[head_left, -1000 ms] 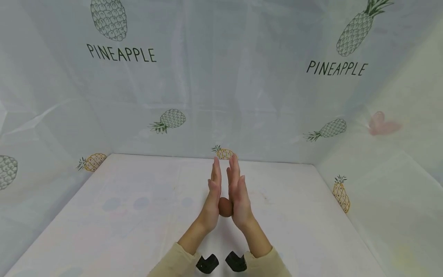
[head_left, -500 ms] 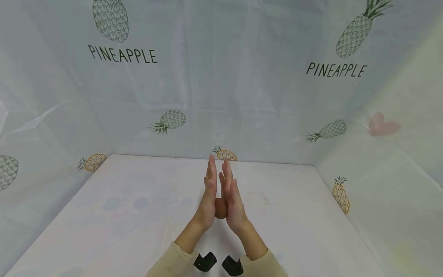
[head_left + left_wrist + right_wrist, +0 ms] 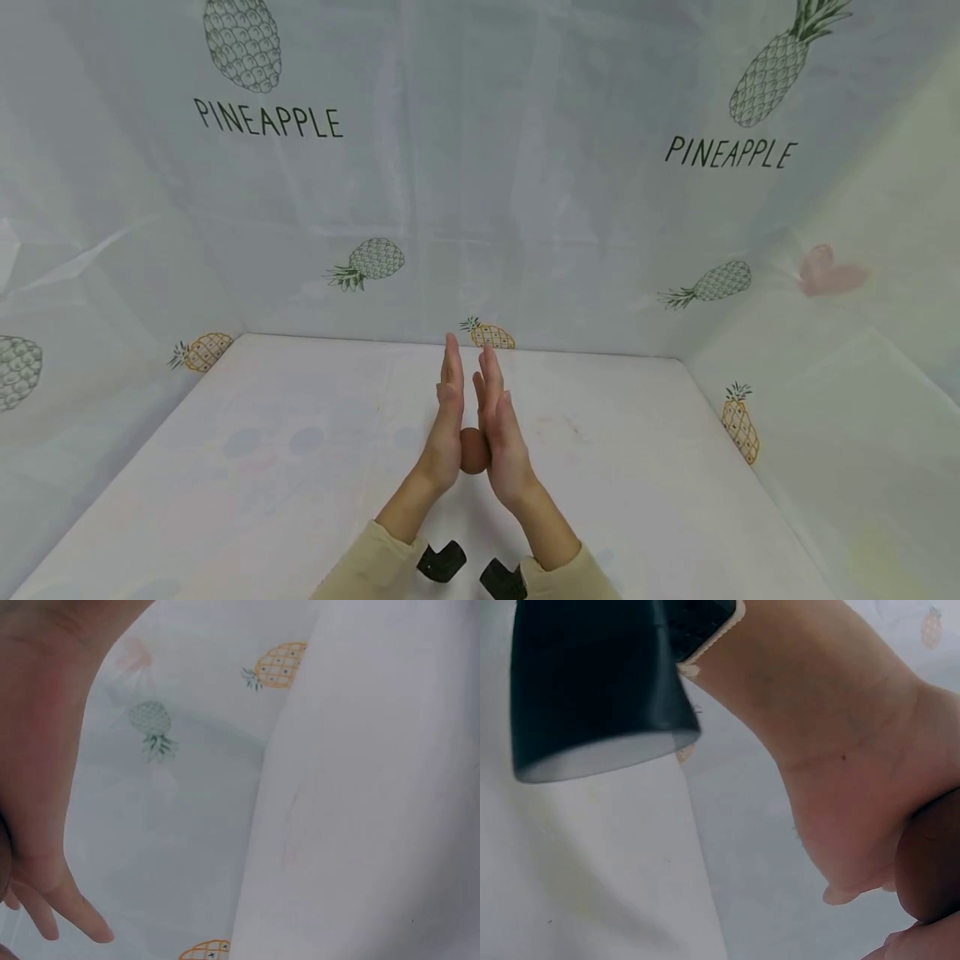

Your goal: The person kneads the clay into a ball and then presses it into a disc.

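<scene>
White table (image 3: 262,467) w/ pineapple-print walls (image 3: 525,167). Left hand (image 3: 444,433) & right hand (image 3: 498,437), fingers straight, press brown ball (image 3: 473,451) btwn palms; hands have slid slightly left since 1 s ago.

Brown ball (image 3: 473,451): mostly hidden between the palms.
Left hand (image 3: 41,750): cut off by the frame edge.

Brown ball (image 3: 473,451); white surface (image 3: 637,467) beneath it; pale backdrop (image 3: 525,183) behind, printed with pineapples (green and orange).
</scene>
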Demonstrator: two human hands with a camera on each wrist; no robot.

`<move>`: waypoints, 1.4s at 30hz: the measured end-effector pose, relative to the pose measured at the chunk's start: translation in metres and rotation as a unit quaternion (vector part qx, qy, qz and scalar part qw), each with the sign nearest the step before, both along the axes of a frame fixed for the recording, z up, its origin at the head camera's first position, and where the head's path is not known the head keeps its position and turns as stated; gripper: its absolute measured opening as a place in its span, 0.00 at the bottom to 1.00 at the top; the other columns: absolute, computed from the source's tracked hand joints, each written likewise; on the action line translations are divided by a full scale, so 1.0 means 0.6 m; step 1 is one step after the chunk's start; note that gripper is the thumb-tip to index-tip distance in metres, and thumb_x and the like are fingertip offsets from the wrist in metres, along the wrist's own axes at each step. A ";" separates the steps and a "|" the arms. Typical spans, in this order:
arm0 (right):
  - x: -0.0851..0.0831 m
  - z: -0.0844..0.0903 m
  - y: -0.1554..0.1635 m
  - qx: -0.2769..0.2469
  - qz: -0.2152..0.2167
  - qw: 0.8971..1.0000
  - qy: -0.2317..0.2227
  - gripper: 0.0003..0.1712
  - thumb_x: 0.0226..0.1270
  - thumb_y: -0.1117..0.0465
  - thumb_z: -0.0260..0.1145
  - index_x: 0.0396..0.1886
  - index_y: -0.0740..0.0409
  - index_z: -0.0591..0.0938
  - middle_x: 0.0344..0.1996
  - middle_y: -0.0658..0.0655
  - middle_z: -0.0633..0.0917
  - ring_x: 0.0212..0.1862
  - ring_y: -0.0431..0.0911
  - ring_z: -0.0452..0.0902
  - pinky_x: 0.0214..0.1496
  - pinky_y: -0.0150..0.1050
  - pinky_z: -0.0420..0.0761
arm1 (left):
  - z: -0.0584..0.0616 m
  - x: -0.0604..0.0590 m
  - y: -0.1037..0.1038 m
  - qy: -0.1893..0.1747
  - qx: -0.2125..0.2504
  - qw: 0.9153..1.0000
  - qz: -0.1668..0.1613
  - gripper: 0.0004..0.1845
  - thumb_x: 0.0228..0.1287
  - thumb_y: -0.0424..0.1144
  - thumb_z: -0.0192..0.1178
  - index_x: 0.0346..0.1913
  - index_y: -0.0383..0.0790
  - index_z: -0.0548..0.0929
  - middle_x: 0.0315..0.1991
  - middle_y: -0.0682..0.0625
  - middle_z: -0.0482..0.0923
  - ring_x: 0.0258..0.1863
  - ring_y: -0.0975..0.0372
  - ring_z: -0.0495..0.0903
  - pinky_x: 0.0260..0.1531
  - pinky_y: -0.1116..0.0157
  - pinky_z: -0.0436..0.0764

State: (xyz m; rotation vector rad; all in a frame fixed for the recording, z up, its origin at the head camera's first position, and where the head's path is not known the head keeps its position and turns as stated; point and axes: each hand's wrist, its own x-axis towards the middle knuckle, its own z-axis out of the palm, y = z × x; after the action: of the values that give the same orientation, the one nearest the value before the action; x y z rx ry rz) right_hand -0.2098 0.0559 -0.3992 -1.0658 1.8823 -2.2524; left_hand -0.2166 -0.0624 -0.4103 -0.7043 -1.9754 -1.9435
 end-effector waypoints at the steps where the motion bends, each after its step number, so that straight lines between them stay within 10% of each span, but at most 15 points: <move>1: 0.000 0.000 0.001 -0.001 -0.002 1.000 0.001 0.40 0.85 0.35 0.18 0.88 0.44 0.31 0.86 0.44 0.32 0.86 0.56 0.25 0.82 0.63 0.25 | -0.001 0.000 0.001 -0.002 0.000 1.000 -0.001 0.33 0.85 0.60 0.16 0.86 0.64 0.30 0.87 0.62 0.24 0.85 0.61 0.22 0.75 0.37 0.18; 26: -0.015 0.001 0.021 -0.021 -0.022 1.000 -0.008 0.35 0.86 0.39 0.20 0.88 0.31 0.35 0.87 0.41 0.34 0.87 0.54 0.28 0.83 0.65 0.28 | 0.008 0.023 0.028 0.020 -0.015 0.999 -0.031 0.33 0.86 0.55 0.19 0.86 0.61 0.29 0.86 0.63 0.22 0.85 0.61 0.20 0.75 0.37 0.18; 42: -0.006 -0.007 0.001 0.002 -0.006 1.000 -0.017 0.38 0.86 0.36 0.20 0.89 0.39 0.34 0.87 0.44 0.33 0.87 0.56 0.28 0.83 0.63 0.28 | 0.007 0.010 0.014 -0.003 0.001 1.000 0.010 0.34 0.85 0.59 0.19 0.86 0.62 0.28 0.86 0.63 0.21 0.84 0.59 0.18 0.74 0.35 0.17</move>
State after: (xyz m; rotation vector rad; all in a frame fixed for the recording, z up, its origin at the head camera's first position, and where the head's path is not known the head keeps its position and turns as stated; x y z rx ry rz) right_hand -0.2133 0.0564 -0.4035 -1.0113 1.8844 -2.2571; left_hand -0.2104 -0.0539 -0.4058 -0.6752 -1.9771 -1.9379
